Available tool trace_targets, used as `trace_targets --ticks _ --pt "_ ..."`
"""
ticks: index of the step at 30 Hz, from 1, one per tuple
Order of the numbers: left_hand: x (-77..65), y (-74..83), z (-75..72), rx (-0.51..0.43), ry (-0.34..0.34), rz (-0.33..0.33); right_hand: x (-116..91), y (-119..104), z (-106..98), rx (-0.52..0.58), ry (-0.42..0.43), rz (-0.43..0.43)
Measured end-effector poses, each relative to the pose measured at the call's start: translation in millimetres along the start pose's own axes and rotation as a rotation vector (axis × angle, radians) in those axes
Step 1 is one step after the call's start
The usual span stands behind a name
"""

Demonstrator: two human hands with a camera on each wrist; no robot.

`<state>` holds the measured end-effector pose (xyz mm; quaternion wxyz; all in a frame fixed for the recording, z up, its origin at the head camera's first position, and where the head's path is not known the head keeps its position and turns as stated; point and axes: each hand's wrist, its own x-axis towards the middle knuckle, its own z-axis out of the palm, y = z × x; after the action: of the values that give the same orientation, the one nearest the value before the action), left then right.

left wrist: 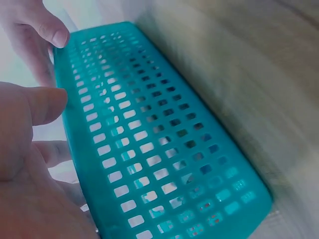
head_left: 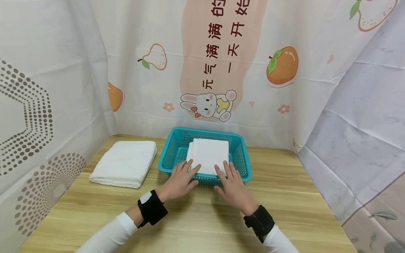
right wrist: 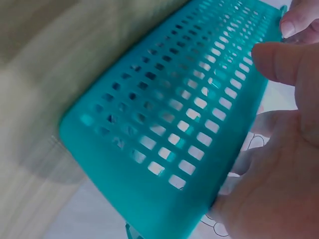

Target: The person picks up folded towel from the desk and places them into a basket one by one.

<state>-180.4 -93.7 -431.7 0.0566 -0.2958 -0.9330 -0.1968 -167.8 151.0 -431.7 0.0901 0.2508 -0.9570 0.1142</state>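
A folded white towel [head_left: 210, 154] lies in a teal plastic basket [head_left: 243, 154] with perforated walls. My left hand [head_left: 178, 181] reaches over the basket's front rim from the left, fingers spread, its fingertips at the towel's near left part. From the right, my right hand [head_left: 233, 186] extends over the same rim with fingers spread, its fingertips at the towel's near right edge. Both thumbs stay outside the front wall; in the left wrist view the left thumb [left wrist: 50, 105] is at the rim, and in the right wrist view the right thumb [right wrist: 276, 62] is too.
Another folded white towel [head_left: 126, 163] lies on the wooden table [head_left: 196, 218], left of the basket. Behind the table hangs a printed curtain [head_left: 152, 105], with more patterned cloth [head_left: 357, 140] along the sides. Black bands circle both wrists.
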Motion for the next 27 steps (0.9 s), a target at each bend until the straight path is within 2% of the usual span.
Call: trace_targets --ticks 8,13,19,27 --pt "-20.0 2.9 13.8 0.150 0.027 0.065 -17.5 -2.5 13.9 -0.054 0.041 0.009" --pt "-29.8 1.9 20.5 0.198 0.033 0.079 -26.8 -4.9 19.4 -0.103 0.061 -0.011" --pt "-39.7 1.6 26.5 0.253 0.041 0.122 -37.6 -7.8 24.0 -0.128 0.036 -0.013" --pt "-51.3 2.8 35.5 0.301 0.085 0.176 -49.3 -13.3 34.1 -0.145 0.060 -0.056"
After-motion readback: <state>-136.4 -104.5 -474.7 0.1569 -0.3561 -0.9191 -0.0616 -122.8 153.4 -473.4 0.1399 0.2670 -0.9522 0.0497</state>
